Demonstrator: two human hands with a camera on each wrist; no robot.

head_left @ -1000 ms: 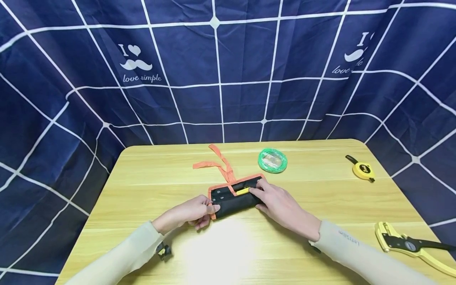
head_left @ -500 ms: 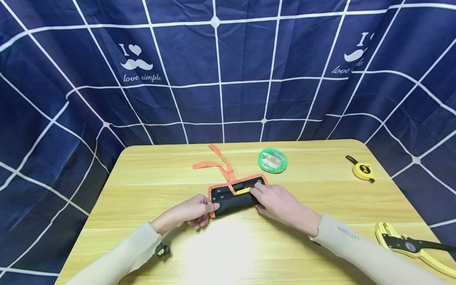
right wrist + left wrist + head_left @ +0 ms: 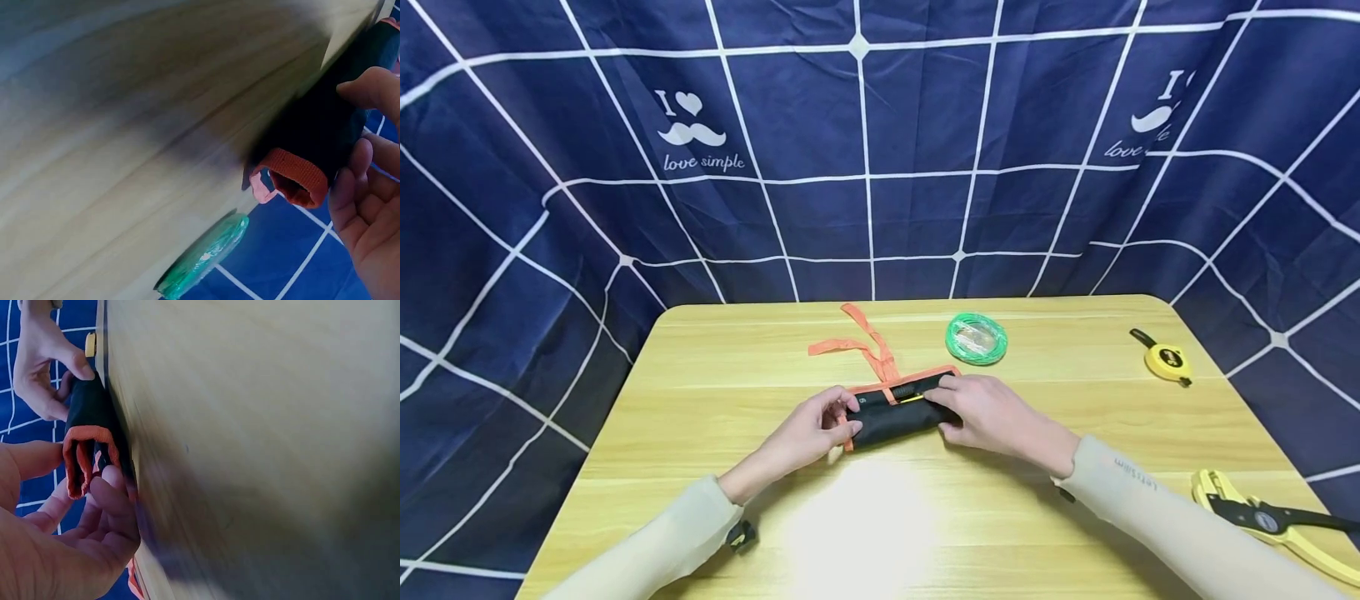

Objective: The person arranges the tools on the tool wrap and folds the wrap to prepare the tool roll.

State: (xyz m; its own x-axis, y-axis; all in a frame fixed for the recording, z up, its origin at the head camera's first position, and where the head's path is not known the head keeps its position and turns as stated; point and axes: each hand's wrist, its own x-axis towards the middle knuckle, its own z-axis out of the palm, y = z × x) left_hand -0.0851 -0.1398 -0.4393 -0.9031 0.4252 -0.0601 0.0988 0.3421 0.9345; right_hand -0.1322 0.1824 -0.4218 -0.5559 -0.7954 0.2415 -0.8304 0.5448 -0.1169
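A black tool roll (image 3: 895,423) with orange edging lies partly rolled up on the table. Its orange tie straps (image 3: 882,363) stretch away toward the back. My left hand (image 3: 805,433) grips the left end; in the left wrist view, thumb and fingers (image 3: 112,506) curl round the folded orange-edged opening. At the other end my right hand (image 3: 1000,421) holds the roll, thumb on the near side and fingers over the top. A thin yellow item (image 3: 912,399) shows along the fold, its kind unclear. The contents of the rolled part are hidden.
A coil of green wire (image 3: 977,339) in clear wrap lies behind the roll. The yellow tape measure (image 3: 1167,360) is at the back right, and a yellow-and-black wire stripper (image 3: 1262,518) at the front right. Blue gridded cloth (image 3: 910,217) hangs round the table's back and sides.
The left fingers have come up over the top of the roll's left end. More of the printed panel and yellow item is now covered, as the roll has turned further away from me.
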